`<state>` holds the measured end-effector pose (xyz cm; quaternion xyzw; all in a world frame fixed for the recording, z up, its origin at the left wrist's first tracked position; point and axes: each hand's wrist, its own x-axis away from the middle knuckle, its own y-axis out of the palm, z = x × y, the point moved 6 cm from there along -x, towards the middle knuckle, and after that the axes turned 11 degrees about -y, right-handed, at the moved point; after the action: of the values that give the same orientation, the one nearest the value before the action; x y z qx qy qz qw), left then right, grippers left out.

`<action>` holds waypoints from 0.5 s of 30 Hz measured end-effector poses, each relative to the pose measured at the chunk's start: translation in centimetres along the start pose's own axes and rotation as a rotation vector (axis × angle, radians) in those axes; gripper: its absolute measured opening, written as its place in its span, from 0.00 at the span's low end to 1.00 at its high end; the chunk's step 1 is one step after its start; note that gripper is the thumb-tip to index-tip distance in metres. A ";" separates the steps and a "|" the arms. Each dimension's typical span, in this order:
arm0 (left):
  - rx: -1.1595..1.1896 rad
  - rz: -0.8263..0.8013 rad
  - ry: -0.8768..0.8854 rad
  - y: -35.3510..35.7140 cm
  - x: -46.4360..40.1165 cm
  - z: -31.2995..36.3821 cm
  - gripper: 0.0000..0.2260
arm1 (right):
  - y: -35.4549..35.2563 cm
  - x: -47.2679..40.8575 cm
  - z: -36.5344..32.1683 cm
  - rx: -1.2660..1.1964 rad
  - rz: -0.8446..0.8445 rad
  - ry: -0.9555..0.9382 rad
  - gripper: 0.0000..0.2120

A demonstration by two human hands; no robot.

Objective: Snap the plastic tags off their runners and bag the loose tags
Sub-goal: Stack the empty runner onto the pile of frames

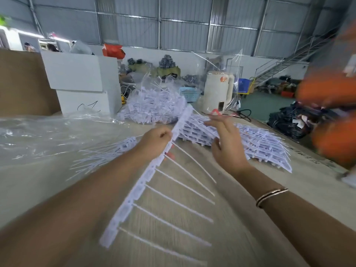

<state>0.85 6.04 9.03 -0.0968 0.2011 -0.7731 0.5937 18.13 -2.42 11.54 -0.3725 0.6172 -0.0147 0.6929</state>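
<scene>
Work well under way, by the look of it, but far from finished. Left hand [157, 140] curled round one runner [146, 182], gripping near its upper part, strip slanting down toward the camera with long thin tags [173, 211] fanning off its right side, none yet snapped from the lower stretch. Right hand [224, 140] holding nothing, fingers loosely spread, hovering just beside the runner's upper end and over a stack [250, 143] of whole runners on the table [48, 182]. Beyond the hands, big heap [154, 105] of white tags, seemingly inside a clear bag [167, 81]; loose or still joined, cannot tell through blur. Small bunch [102, 153] lying left of the left hand. Empty clear plastic [38, 135] spread at far left. Still to do, judging from this: held runner, whole stack, then bagging.
</scene>
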 end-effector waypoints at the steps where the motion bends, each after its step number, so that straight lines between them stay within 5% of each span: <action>1: -0.005 -0.057 0.003 0.5 0.5 -0.4 0.11 | 0.4 -0.5 -2.0 0.011 -0.026 -0.083 0.28; 4: -0.050 -0.165 0.012 1.3 1.5 -1.8 0.15 | 2.5 -1.2 -5.7 0.083 -0.220 -0.232 0.30; 9: -0.209 -0.294 -0.012 0.3 3.8 -2.7 0.11 | 6.2 0.5 -6.9 0.030 -0.580 -0.175 0.25; 15: -0.411 -0.147 0.069 -3.7 6.4 -4.2 0.06 | 5.3 2.0 -4.4 0.132 -0.506 -0.061 0.14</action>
<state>-5.85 1.50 6.25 -0.2034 0.3670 -0.7600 0.4964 12.43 -1.75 7.18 -0.4692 0.4808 -0.2166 0.7083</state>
